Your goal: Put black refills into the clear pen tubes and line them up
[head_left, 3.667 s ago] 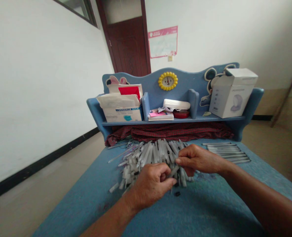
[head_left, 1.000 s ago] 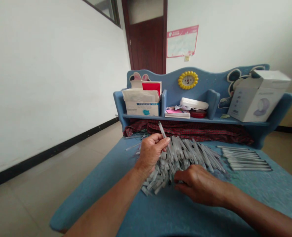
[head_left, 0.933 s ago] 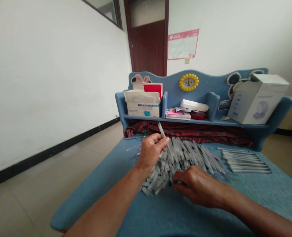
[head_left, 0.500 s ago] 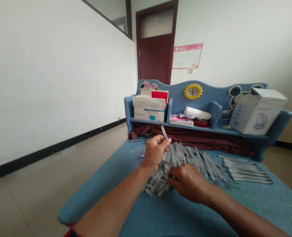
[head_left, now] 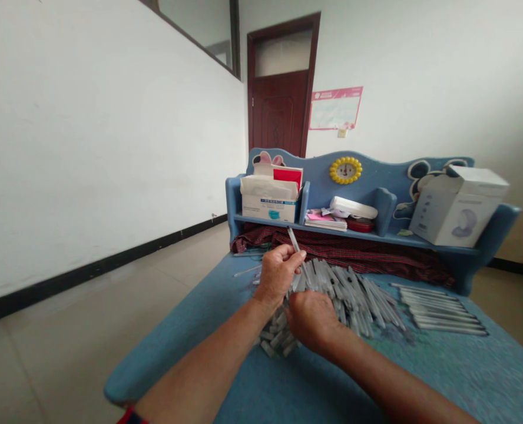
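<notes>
My left hand (head_left: 279, 272) pinches a clear pen barrel (head_left: 293, 238) between thumb and fingers, its far end pointing up and away. Just below and to the right, my right hand (head_left: 313, 321) is closed, fingers curled and turned away; what they hold, if anything, is hidden. Beyond it lies a heap of clear pen barrels (head_left: 354, 288) on the blue tabletop. Small translucent pieces that look like pen caps (head_left: 270, 343) are piled to the left of my right hand and partly covered by it.
A row of dark-tipped pens (head_left: 442, 309) lies at the right. Behind the heap, a dark red checked cloth (head_left: 345, 250) is bunched under a blue shelf (head_left: 363, 156). The shelf bears a mask box (head_left: 268, 206), booklets (head_left: 325, 221) and a white carton (head_left: 458, 206).
My right hand has moved left, in toward my left hand, and now covers part of the small pieces. The left hand keeps its pinch on the pen barrel. The view has tilted slightly upward.
</notes>
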`<state>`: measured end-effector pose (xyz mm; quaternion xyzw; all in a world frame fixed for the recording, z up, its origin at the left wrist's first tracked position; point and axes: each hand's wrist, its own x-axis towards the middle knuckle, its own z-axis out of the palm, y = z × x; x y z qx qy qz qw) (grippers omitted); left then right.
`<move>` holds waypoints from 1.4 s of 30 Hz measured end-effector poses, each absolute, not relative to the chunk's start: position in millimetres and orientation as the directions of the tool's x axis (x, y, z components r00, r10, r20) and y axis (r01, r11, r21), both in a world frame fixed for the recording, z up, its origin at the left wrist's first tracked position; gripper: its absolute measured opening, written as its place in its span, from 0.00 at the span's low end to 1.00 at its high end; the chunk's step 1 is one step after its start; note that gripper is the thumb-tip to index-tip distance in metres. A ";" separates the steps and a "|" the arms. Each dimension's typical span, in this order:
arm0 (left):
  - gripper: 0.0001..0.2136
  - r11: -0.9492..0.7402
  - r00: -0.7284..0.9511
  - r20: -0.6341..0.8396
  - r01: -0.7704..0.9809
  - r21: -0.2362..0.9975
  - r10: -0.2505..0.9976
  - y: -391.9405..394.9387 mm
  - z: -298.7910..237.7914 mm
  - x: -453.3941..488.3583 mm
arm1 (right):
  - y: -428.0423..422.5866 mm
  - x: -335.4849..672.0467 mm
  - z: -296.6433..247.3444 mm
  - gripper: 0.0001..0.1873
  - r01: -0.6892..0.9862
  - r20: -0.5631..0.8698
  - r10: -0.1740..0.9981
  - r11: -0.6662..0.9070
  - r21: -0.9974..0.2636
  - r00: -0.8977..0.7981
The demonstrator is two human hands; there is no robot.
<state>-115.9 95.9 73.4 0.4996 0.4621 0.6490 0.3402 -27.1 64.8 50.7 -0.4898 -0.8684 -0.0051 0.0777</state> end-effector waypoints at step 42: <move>0.11 -0.124 0.012 0.125 -0.049 0.991 0.992 81.7 54.5 -85.6 | 69.0 71.5 38.8 0.11 0.756 0.074 0.770 0.637 -0.150 -0.634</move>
